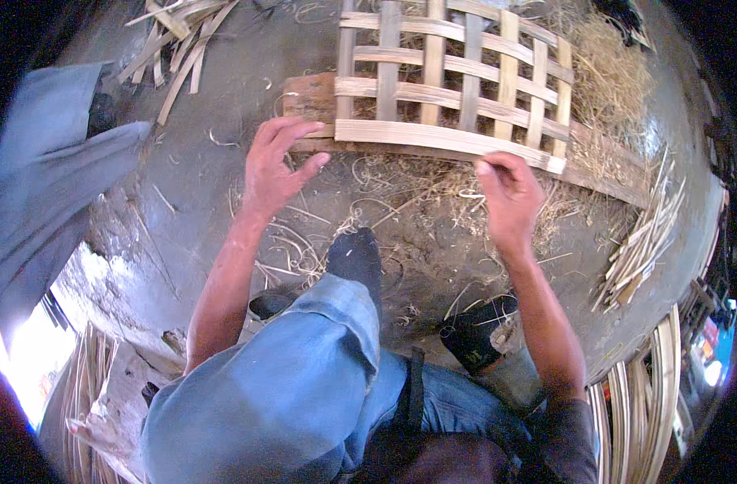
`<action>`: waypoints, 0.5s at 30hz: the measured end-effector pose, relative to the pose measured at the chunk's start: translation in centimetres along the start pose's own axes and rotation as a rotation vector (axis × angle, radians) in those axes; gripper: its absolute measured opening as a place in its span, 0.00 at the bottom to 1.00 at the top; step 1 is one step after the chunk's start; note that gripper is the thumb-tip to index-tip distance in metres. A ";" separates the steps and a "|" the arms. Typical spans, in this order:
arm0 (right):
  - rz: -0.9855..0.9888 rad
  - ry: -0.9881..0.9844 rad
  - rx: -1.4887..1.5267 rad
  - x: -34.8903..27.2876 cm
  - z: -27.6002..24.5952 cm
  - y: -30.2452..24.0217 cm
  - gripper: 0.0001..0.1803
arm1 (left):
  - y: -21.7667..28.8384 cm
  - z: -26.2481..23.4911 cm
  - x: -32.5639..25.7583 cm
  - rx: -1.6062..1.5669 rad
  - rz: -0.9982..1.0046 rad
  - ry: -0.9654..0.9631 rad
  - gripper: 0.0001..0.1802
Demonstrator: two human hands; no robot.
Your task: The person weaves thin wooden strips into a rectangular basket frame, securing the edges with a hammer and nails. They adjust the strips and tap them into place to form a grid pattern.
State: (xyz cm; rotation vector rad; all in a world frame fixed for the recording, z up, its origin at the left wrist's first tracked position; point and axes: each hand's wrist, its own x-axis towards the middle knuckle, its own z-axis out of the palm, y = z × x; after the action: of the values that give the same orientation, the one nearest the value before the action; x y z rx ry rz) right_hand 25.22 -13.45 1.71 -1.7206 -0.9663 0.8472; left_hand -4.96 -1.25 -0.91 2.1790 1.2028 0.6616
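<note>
A woven lattice of flat wooden strips (469,97), perhaps split bamboo, lies in front of me with square gaps between its crossings. Along its near edge runs a pale, wider strip (417,135). My left hand (273,165) is by the left end of that edge, thumb and fingers apart, the fingertips close to the lattice's corner. Toward the right end, my right hand (514,194) has thumb and forefinger drawn together in a pinch just at the wide strip's lower edge. Whatever sits between those fingertips is too small to make out. A brown wooden board (310,97) lies beneath the lattice.
Fine shavings (614,89) are heaped at the far right, with thin sticks (639,242) bundled nearer. Loose strips (179,44) lie at the far left. Another person's blue-clad leg (42,161) is on the left. Curled shavings litter the floor around my feet (356,258).
</note>
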 end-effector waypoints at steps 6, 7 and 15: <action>-0.038 -0.181 0.029 1.2 9.1 -3.1 0.06 | 0.5 1.1 1.1 -0.018 0.045 -0.001 0.28; -0.079 -0.193 0.002 1.6 10.0 -3.5 0.05 | 0.5 1.3 1.3 -0.017 0.065 0.013 0.28; -0.101 -0.258 -0.065 3.2 11.7 -3.1 0.07 | -0.1 2.1 2.3 -0.020 0.111 0.011 0.25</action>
State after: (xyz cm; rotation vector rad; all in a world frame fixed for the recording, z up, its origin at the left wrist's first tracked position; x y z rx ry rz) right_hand 15.81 -5.22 0.71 -1.6274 -1.2547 0.9970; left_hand -2.56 0.31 -2.16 2.2408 1.0824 0.7289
